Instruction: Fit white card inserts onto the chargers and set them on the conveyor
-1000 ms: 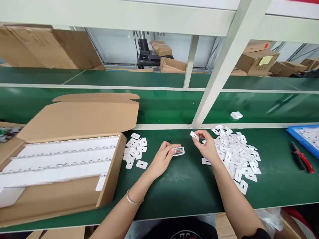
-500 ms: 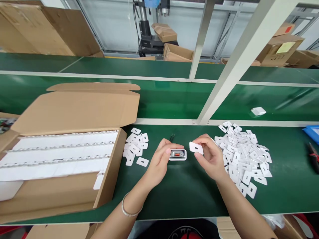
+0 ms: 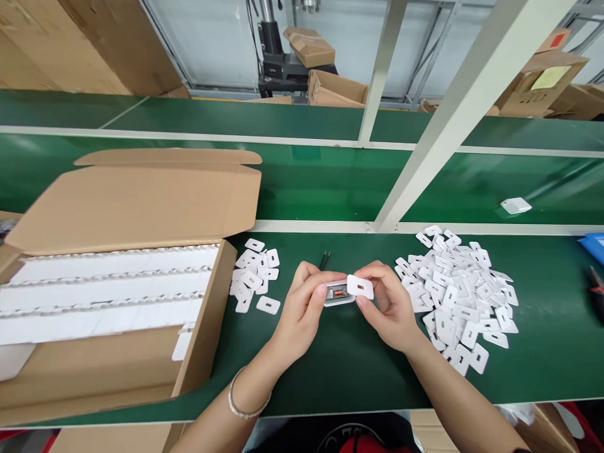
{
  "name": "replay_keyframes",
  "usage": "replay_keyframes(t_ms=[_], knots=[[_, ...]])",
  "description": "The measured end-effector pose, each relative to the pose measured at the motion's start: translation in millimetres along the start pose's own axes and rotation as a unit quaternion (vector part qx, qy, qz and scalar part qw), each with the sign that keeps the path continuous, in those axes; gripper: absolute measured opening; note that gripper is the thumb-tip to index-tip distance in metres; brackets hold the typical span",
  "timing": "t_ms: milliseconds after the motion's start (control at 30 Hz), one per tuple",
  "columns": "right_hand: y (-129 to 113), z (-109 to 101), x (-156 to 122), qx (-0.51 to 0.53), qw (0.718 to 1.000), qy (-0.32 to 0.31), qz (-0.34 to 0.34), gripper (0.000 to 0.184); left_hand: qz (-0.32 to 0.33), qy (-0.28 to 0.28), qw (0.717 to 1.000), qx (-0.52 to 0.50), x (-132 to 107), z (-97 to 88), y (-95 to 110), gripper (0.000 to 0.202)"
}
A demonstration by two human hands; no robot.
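Note:
My left hand (image 3: 306, 302) is closed round a small white plastic housing (image 3: 338, 301), whose open end faces me and shows an orange-red part inside. Between the thumb and fingers of my right hand (image 3: 389, 305) is a white end cap (image 3: 360, 287), a flat rounded plate with a small rectangular slot. The cap overlaps the right part of the housing's opening; whether they touch I cannot tell. Right of my right hand lies a big heap of similar caps (image 3: 465, 302). A smaller group of caps (image 3: 252, 277) lies left of my left hand. Dark tweezers (image 3: 324, 260) show behind the housing.
An open cardboard box (image 3: 202, 333) with rows of white pieces stands at left. A white post (image 3: 425, 157) rises from the bench's back edge (image 3: 311, 226). A small white block (image 3: 516, 206) is at the right rear, dark-handled pliers (image 3: 596, 289) at the right edge.
My right hand has moved left, bringing the end cap from beside the housing to over part of its opening. The housing tilts slightly in my left hand. The whole view has shifted a little.

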State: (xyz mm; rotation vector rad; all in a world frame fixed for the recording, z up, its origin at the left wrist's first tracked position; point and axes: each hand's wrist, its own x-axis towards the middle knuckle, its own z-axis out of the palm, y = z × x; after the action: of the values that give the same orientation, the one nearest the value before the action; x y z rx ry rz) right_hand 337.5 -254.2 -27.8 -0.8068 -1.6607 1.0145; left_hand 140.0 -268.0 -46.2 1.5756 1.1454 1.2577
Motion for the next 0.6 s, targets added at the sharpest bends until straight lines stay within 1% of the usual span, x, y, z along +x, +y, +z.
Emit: replay_keyframes(t_ms=[100,233,367,467,600], knots=[[-1,0,-1,0.001,1.000,0.001,0.004,0.018,-0.010,0.004,1.000,0.004,-1,-0.3,1,0.052],[-1,1,-1,-0.006,1.000,-0.003,0.003,0.020,-0.032,-0.001,0.999,-0.022,-1,0.2,2,0.054],[-2,2,-1,-0.046,0.999,-0.015,0.008,0.026,-0.053,-0.010,0.998,-0.034,-1,2.4,1,0.055],[-2,3,-1,-0.077,0.996,-0.032,0.016,0.029,-0.053,-0.020,0.998,-0.026,-2,5.4,0,0.058],[-4,5,4,-0.096,0.994,-0.042,0.019,0.029,-0.056,-0.036,0.998,-0.015,-4,9.8,-2,0.052]])
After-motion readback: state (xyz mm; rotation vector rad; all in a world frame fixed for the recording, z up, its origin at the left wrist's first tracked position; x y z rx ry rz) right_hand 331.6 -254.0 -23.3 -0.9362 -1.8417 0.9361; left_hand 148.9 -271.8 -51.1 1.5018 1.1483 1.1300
